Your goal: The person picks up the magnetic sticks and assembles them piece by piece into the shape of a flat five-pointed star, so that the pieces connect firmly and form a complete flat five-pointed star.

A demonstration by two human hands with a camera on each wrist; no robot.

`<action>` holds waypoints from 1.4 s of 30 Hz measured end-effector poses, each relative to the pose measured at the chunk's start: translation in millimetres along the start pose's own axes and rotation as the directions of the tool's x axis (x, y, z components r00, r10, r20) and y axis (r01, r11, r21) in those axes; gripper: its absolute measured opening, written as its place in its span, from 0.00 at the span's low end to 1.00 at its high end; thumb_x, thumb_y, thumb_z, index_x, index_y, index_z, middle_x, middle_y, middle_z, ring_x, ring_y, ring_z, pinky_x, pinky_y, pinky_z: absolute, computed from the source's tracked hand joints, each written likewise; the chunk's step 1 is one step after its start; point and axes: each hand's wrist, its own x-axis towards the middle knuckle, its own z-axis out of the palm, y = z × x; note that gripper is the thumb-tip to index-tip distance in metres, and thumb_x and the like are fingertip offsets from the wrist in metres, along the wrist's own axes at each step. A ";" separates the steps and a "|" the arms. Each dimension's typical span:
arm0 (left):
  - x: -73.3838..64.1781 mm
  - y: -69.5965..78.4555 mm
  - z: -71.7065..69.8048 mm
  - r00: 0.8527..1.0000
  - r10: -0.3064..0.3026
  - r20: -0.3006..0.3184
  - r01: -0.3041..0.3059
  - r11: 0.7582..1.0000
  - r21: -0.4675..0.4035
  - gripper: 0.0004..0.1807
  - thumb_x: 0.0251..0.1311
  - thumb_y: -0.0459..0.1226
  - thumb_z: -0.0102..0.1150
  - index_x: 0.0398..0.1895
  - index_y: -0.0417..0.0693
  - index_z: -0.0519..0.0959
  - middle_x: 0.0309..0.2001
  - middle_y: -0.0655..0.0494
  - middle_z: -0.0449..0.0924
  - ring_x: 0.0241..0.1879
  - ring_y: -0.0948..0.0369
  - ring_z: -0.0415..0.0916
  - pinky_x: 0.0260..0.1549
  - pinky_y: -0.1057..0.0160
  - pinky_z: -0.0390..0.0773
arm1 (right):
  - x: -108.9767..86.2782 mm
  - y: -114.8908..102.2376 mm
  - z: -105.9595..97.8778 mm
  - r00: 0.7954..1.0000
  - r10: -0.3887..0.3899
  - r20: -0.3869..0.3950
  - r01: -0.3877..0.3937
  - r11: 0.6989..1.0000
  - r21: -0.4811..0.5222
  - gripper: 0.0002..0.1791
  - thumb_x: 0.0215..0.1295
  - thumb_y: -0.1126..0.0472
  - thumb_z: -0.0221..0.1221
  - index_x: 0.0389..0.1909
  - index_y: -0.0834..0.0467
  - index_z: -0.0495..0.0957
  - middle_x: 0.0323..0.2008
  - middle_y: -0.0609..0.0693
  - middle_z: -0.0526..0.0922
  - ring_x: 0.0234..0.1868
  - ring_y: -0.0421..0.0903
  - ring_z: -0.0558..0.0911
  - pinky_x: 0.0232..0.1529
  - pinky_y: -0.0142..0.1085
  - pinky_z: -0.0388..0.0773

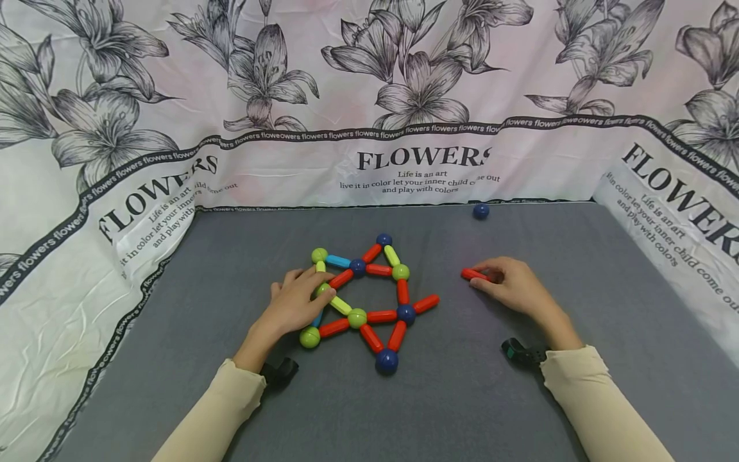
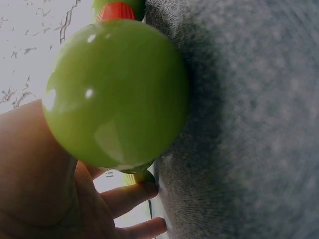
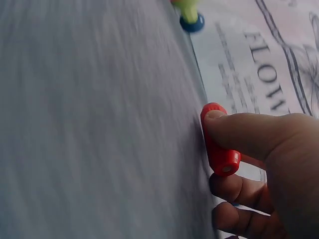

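A flat structure of magnetic rods and balls lies on the grey table in the head view. My left hand [image 1: 297, 300] reaches over its left side, thumb and forefinger on either side of a green ball [image 1: 323, 290], partly covering it and the nearby rods. The left wrist view is largely filled by another green ball [image 2: 117, 94]; two fingers of the hand [image 2: 94, 204] extend below it. Off to the right, my right hand [image 1: 510, 282] pinches a loose red magnetic rod [image 1: 475, 274] between thumb and fingers, apart from the structure. The rod [image 3: 219, 142] is seen close in the right wrist view.
A single dark blue ball [image 1: 481, 211] lies at the table's back edge. One red rod [image 1: 426, 303] juts right from a blue ball [image 1: 407, 313] of the structure, its outer end free. A flower-printed cloth [image 1: 300, 170] rises behind the table [image 1: 450, 398].
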 end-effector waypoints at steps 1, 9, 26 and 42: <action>0.1 -0.1 0.0 1.000 -0.001 0.000 0.001 1.000 0.000 0.25 0.76 0.55 0.48 0.71 0.62 0.73 0.79 0.50 0.60 0.75 0.39 0.53 0.59 0.33 0.54 | 1.3 -2.0 3.5 1.000 -0.006 0.002 0.006 1.000 0.013 0.14 0.63 0.53 0.70 0.46 0.56 0.88 0.27 0.48 0.82 0.27 0.40 0.74 0.31 0.33 0.70; -1.5 -2.1 0.8 1.000 0.001 -0.020 -0.001 1.000 -0.013 0.24 0.75 0.54 0.49 0.69 0.61 0.74 0.77 0.49 0.63 0.75 0.39 0.54 0.58 0.35 0.54 | 4.3 -15.1 26.0 0.997 -0.076 -0.014 0.077 0.992 0.102 0.14 0.63 0.54 0.71 0.48 0.52 0.88 0.29 0.46 0.81 0.26 0.39 0.73 0.28 0.32 0.70; -1.3 -6.2 3.5 0.999 0.006 -0.033 -0.006 1.000 -0.013 0.24 0.74 0.54 0.50 0.68 0.62 0.75 0.76 0.51 0.66 0.74 0.39 0.55 0.58 0.34 0.54 | 22.4 -49.2 62.6 0.993 -0.122 0.001 0.116 0.949 0.292 0.14 0.62 0.56 0.71 0.48 0.53 0.87 0.31 0.48 0.81 0.28 0.40 0.74 0.29 0.31 0.71; 3.7 -6.4 3.5 0.999 0.016 -0.043 -0.018 0.999 -0.040 0.24 0.73 0.56 0.52 0.68 0.62 0.76 0.77 0.50 0.64 0.73 0.42 0.56 0.56 0.37 0.54 | 23.9 -53.6 60.6 0.997 -0.064 0.047 0.046 0.947 0.317 0.12 0.62 0.57 0.71 0.45 0.54 0.88 0.26 0.46 0.77 0.28 0.40 0.72 0.29 0.30 0.68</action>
